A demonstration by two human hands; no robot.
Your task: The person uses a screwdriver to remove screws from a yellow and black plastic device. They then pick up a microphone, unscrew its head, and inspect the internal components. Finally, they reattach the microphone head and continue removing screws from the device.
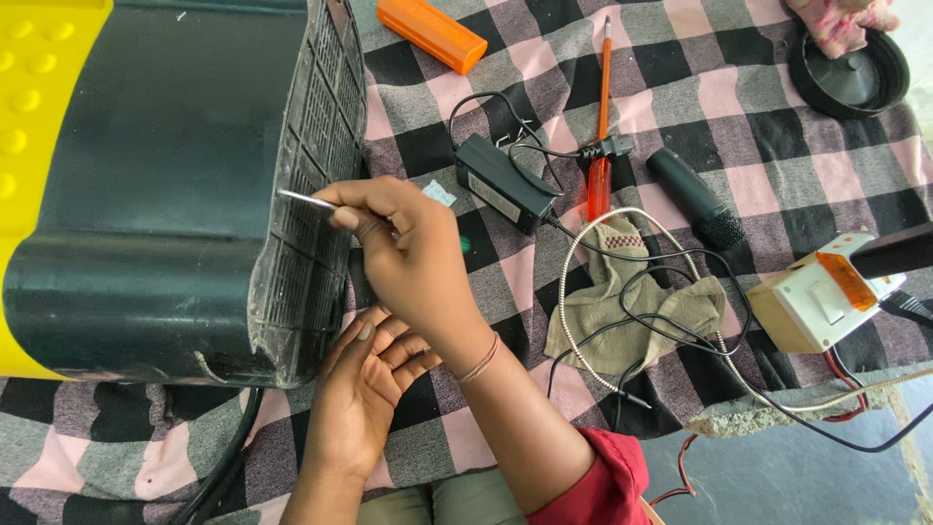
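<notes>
Two hands work at the grilled end of a large black-and-yellow appliance (pixel 165 185) lying across the left of the frame on a checked cloth (pixel 680 87). Right hand (pixel 413 262) — centre frame — pinches a thin metal tool (pixel 306 199), its tip against the grille (pixel 311 194). Left hand (pixel 374 384), lower centre, rests with loose, slightly curled fingers on the appliance's bottom corner, gripping nothing. Right of centre lie a black power adapter (pixel 501 183), an orange-handled screwdriver (pixel 603 126) and a microphone (pixel 695 199).
</notes>
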